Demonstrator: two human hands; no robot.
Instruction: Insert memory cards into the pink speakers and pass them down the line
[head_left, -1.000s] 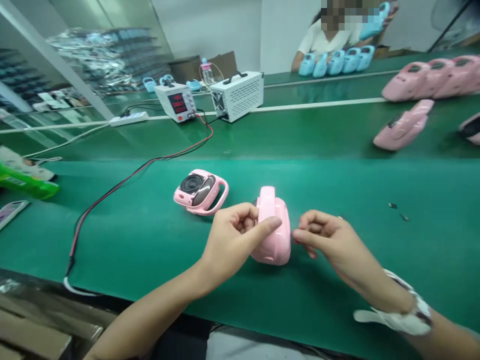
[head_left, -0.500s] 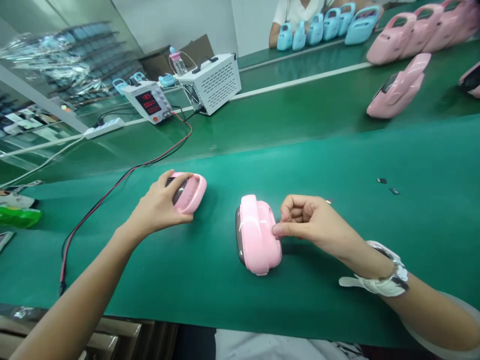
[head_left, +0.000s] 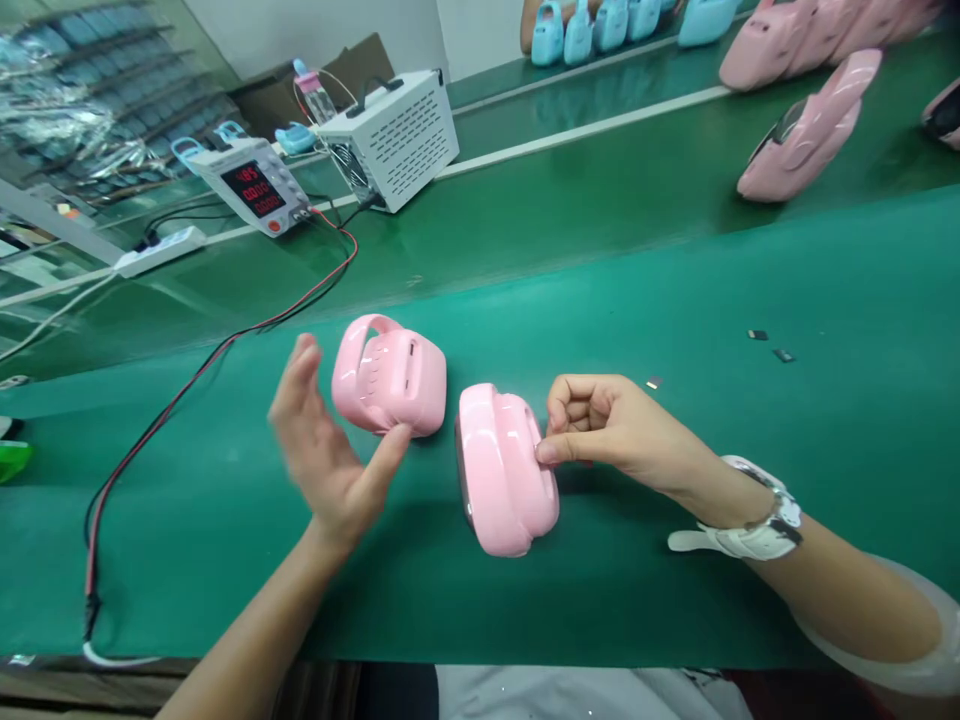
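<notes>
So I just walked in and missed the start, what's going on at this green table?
A person sits at the green table with two pink speaker cases. The left hand is open, its thumb touching the left pink case, which sits with its handle up. The right hand pinches the side of the nearer pink case, standing on edge. Behind are a power supply, a white box and more pink cases.
</notes>
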